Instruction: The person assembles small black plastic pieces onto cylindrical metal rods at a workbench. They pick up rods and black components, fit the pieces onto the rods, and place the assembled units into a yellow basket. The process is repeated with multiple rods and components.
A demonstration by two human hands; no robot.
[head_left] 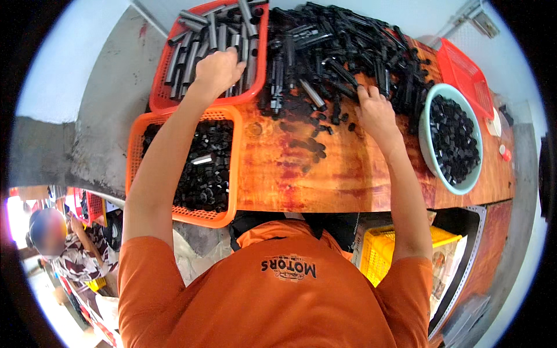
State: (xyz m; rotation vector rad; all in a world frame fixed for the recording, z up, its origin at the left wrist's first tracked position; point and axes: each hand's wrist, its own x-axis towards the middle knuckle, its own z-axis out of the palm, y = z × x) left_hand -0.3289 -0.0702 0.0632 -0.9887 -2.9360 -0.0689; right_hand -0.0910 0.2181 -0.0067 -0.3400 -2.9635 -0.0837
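Observation:
My left hand [217, 74] is over a red basket [262, 64] of silver-grey tubes [190, 64]. Its fingers curl closed at the end of one tube, though the fingertips are partly hidden. At the near edge of a heap of black tubes [313, 40], my right hand [377, 113] pinches the end of a black tube [343, 73]. A silver-ended tube [312, 93] lies between the hands. Small black round pieces [316, 148] are scattered on the wooden table [272, 185] below it.
An orange basket [237, 156] of small black pieces stands under my left forearm. To the right are a mint-green bowl [426, 139] of similar pieces and a red basket [464, 72]. A yellow crate [377, 246] sits below the table. Another person [81, 252] is at far left.

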